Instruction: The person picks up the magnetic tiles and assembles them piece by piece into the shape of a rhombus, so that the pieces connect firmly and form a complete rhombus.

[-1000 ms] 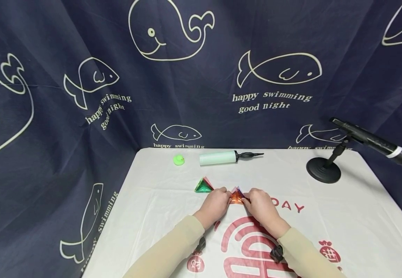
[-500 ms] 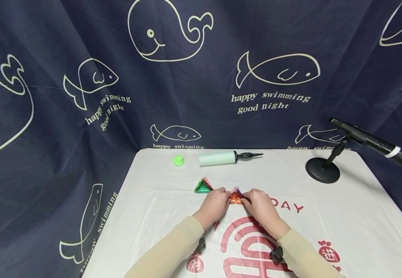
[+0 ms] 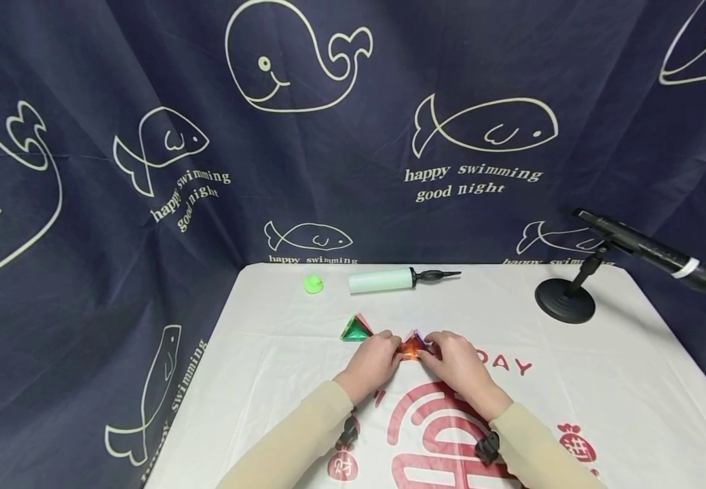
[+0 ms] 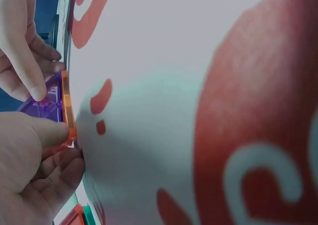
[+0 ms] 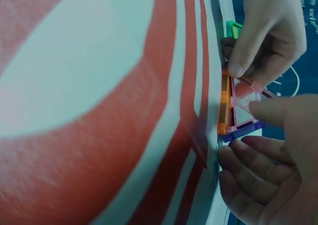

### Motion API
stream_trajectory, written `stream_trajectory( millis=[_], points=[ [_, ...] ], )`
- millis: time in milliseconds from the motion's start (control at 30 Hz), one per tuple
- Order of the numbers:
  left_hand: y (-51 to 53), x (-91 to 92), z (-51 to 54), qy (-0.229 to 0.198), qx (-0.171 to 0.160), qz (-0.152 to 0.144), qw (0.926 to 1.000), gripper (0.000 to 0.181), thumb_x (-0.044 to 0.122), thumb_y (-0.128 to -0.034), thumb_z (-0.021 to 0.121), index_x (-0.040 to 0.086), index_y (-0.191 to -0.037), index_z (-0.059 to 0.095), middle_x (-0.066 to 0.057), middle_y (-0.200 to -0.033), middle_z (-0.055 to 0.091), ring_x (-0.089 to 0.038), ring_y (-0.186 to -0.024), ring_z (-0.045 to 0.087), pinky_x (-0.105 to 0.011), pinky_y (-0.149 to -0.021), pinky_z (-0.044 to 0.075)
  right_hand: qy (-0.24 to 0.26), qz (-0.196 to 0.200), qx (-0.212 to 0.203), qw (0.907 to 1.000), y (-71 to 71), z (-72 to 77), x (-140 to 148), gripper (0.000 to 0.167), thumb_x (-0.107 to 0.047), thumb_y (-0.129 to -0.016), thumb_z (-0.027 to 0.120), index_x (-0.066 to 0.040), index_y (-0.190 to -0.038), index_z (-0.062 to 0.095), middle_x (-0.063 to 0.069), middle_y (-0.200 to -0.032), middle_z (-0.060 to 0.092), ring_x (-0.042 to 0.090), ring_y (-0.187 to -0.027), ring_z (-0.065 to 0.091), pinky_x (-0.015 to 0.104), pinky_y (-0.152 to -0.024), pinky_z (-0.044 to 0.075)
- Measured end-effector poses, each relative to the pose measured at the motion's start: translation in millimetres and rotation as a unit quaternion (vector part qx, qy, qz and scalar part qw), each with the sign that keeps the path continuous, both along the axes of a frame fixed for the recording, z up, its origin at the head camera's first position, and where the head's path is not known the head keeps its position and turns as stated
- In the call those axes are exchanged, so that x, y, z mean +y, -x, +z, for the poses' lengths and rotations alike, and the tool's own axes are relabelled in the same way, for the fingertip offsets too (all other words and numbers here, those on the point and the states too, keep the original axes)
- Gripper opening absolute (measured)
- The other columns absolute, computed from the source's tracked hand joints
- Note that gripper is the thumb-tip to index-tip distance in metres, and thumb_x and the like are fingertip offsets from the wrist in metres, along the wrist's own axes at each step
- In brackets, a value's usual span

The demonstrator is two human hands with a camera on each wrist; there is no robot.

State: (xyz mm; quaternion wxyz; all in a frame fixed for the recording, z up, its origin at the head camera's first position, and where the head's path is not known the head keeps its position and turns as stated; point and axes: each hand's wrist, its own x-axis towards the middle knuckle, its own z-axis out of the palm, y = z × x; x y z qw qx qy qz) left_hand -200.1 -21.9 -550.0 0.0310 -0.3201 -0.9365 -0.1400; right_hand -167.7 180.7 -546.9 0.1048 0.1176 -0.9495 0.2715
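A small pyramid of translucent magnetic tiles [image 3: 412, 348] stands on the white tablecloth between my hands. Its orange tile [image 5: 225, 103] faces me, a purple tile [image 4: 43, 106] is on the right and a pinkish one [image 5: 242, 111] shows behind. My left hand [image 3: 377, 356] pinches the left corner between thumb and fingers. From the right, my right hand [image 3: 458, 363] holds the pyramid with its thumb and fingertips around the purple side. Just beyond my left hand sits a second pyramid of tiles [image 3: 356, 329], green in front with red behind.
A green toy duck [image 3: 313, 284] and a pale green hand pump [image 3: 383, 280] with a black nozzle lie at the back of the table. A black stand [image 3: 567, 300] holding a dark device is at the back right. A dark blue curtain [image 3: 328, 163] hangs behind.
Both hands stay at the pyramid, which has shifted very slightly left. My right thumb and forefinger have spread a little over it. The second pyramid stays put.
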Motion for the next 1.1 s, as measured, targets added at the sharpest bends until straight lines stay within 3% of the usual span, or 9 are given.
stream_trajectory(
  millis=[100,233,400,500,633,733,833,967,1100],
  points=[
    [1.9,-6.6,2.2,-0.021,-0.013,-0.012,0.9996,0.007,0.016,-0.0958,0.075,0.011,-0.094,0.070,0.002,-0.081,0.058,-0.010,-0.070,0.057,-0.027,-0.066,0.051,0.002,0.001,-0.024,0.9997,1.6,4.0,0.8,0.035,-0.028,-0.091,0.081,0.000,-0.111,0.073,0.001,-0.080,0.063,0.015,-0.071,0.056,0.041,-0.067,0.051],
    [5.1,-16.8,6.1,-0.048,-0.012,-0.034,0.9982,0.017,0.012,-0.0975,0.068,0.008,-0.113,0.073,-0.002,-0.095,0.070,-0.013,-0.086,0.067,-0.028,-0.079,0.055,0.010,-0.001,-0.045,0.9990,4.0,7.8,3.1,0.035,-0.032,-0.099,0.070,-0.005,-0.120,0.073,0.003,-0.093,0.069,0.021,-0.082,0.065,0.047,-0.077,0.055],
    [15.5,-36.4,14.7,-0.073,0.044,-0.049,0.9951,0.031,0.005,-0.0967,0.065,0.008,-0.127,0.070,-0.003,-0.112,0.073,-0.017,-0.106,0.068,-0.031,-0.099,0.051,0.025,0.007,-0.052,0.9983,9.4,7.4,5.2,0.029,-0.015,-0.103,0.057,-0.005,-0.127,0.070,0.014,-0.123,0.070,0.035,-0.114,0.067,0.056,-0.095,0.052],
    [25.9,-53.2,21.0,-0.085,0.080,-0.045,0.9921,0.036,-0.001,-0.0916,0.067,0.009,-0.126,0.069,-0.001,-0.116,0.071,-0.019,-0.110,0.064,-0.034,-0.104,0.047,0.023,0.023,-0.056,0.9979,14.7,5.6,5.5,0.033,-0.003,-0.100,0.056,-0.003,-0.132,0.067,0.017,-0.127,0.067,0.036,-0.118,0.065,0.056,-0.098,0.051],
    [42.0,-73.6,19.1,-0.091,0.106,-0.014,0.9901,0.045,-0.009,-0.0845,0.070,0.010,-0.125,0.068,-0.001,-0.121,0.066,-0.020,-0.115,0.059,-0.038,-0.107,0.044,0.015,0.059,-0.052,0.9968,19.5,1.6,5.3,0.048,0.008,-0.096,0.060,-0.007,-0.141,0.062,0.015,-0.133,0.063,0.034,-0.120,0.064,0.054,-0.097,0.053],
    [49.7,-83.9,14.6,-0.078,0.086,0.026,0.9929,0.054,-0.013,-0.0817,0.070,0.012,-0.130,0.065,-0.002,-0.126,0.062,-0.022,-0.120,0.057,-0.041,-0.109,0.042,0.002,0.094,-0.034,0.9950,21.7,-0.9,4.0,0.055,0.013,-0.092,0.062,-0.009,-0.142,0.061,0.013,-0.133,0.061,0.033,-0.118,0.065,0.053,-0.095,0.054],
    [53.2,-88.9,10.3,-0.058,0.040,0.050,0.9963,0.064,-0.014,-0.0828,0.069,0.014,-0.139,0.061,-0.002,-0.135,0.060,-0.024,-0.128,0.055,-0.043,-0.113,0.039,-0.010,0.116,-0.018,0.9930,23.6,-2.0,2.1,0.053,0.015,-0.090,0.063,-0.009,-0.137,0.065,0.012,-0.130,0.062,0.033,-0.117,0.065,0.052,-0.094,0.055],
    [53.9,-90.0,6.1,-0.033,-0.018,0.046,0.9982,0.071,-0.014,-0.0858,0.068,0.016,-0.149,0.055,-0.004,-0.147,0.056,-0.026,-0.137,0.051,-0.046,-0.116,0.036,-0.021,0.120,-0.014,0.9924,24.7,-1.7,0.4,0.046,0.014,-0.091,0.063,-0.009,-0.131,0.069,0.012,-0.129,0.062,0.033,-0.116,0.066,0.052,-0.095,0.054],
    [53.4,-89.7,3.2,-0.030,-0.035,0.040,0.9982,0.061,-0.010,-0.0904,0.066,0.016,-0.146,0.058,-0.005,-0.146,0.058,-0.026,-0.137,0.052,-0.046,-0.115,0.038,-0.027,0.114,-0.023,0.9928,24.7,0.6,0.4,0.042,0.011,-0.093,0.063,-0.009,-0.129,0.069,0.011,-0.129,0.063,0.032,-0.117,0.065,0.052,-0.096,0.053]
  ],
)
